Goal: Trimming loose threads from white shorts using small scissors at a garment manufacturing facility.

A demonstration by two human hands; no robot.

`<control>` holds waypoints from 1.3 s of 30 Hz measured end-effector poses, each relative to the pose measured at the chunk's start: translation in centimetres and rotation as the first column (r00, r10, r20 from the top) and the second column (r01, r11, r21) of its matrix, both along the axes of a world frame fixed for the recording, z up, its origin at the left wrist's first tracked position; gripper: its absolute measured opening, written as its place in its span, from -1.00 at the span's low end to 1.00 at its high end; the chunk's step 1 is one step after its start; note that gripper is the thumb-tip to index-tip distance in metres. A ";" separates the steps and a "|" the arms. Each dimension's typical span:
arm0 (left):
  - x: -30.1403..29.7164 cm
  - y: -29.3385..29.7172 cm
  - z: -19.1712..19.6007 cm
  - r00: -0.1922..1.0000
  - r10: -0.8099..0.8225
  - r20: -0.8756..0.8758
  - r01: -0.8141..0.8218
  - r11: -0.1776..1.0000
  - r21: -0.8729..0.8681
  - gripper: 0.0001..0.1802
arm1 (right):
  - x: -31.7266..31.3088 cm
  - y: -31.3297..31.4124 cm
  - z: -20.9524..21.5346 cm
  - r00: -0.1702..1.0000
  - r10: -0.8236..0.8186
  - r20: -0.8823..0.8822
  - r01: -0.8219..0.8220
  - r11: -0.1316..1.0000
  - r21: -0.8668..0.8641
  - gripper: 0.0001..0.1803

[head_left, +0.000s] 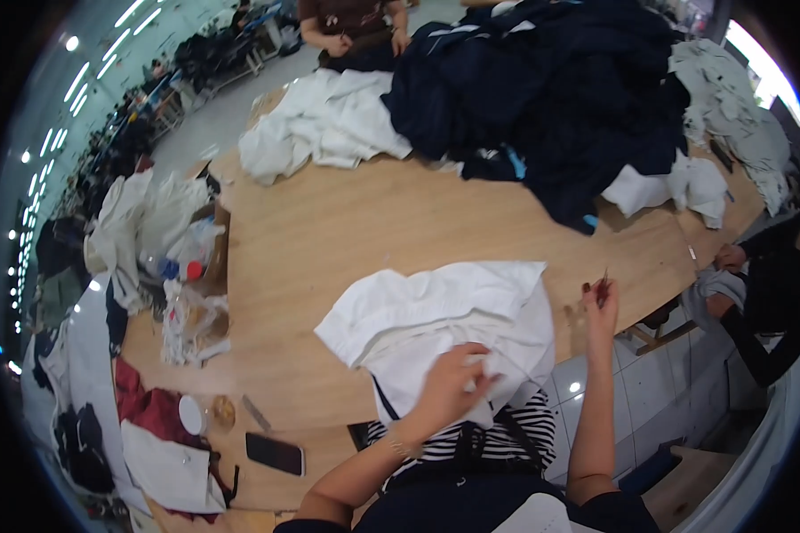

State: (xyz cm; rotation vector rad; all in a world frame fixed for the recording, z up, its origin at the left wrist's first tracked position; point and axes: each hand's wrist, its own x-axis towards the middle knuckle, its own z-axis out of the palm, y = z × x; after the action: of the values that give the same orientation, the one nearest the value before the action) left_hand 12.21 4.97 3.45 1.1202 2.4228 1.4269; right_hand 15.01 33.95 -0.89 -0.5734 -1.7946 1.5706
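My left hand (pixel 453 377) clutches the white garment (pixel 444 324); my right hand (pixel 598 298) pinches small snips (pixel 603 284). A dark clothes pile (pixel 542 98) lies beyond, a phone (pixel 275 454) left.

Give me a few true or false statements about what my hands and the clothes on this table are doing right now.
1. The left hand grips the white garment. True.
2. The right hand rests flat on the dark navy pile. False: it is raised off the garment, pinching a small thin tool.
3. A dark phone lies on the wooden table. True.
4. The white garment hangs from a rack. False: it lies on the table edge before the person.
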 end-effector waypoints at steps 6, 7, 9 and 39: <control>-4.4 -8.6 1.7 0.867 0.480 0.131 -0.489 0.871 0.051 -0.73 | -1.6 -3.9 2.8 0.993 0.101 0.069 -0.081 0.966 -0.244 -0.83; -5.5 -9.7 1.2 0.823 0.567 -0.019 -0.567 0.824 0.001 -0.79 | -1.7 -3.7 2.2 0.988 0.118 0.095 -0.095 0.971 -0.219 -0.83; -7.0 -10.7 1.8 0.753 0.657 -0.036 -0.651 0.752 0.099 -0.81 | -2.1 -3.8 3.8 0.997 0.055 0.057 -0.042 0.975 -0.220 -0.82; -9.9 -13.9 -5.4 0.799 0.584 -0.144 -0.599 0.794 -0.107 -0.90 | -7.8 -15.3 7.4 0.712 0.607 0.353 -0.689 0.701 0.184 -0.70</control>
State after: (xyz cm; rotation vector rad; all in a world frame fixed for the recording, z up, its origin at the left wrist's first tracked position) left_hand 2.27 -8.93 -1.99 0.4040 3.0671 1.3001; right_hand 7.18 18.63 6.49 0.0456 -2.5930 1.6439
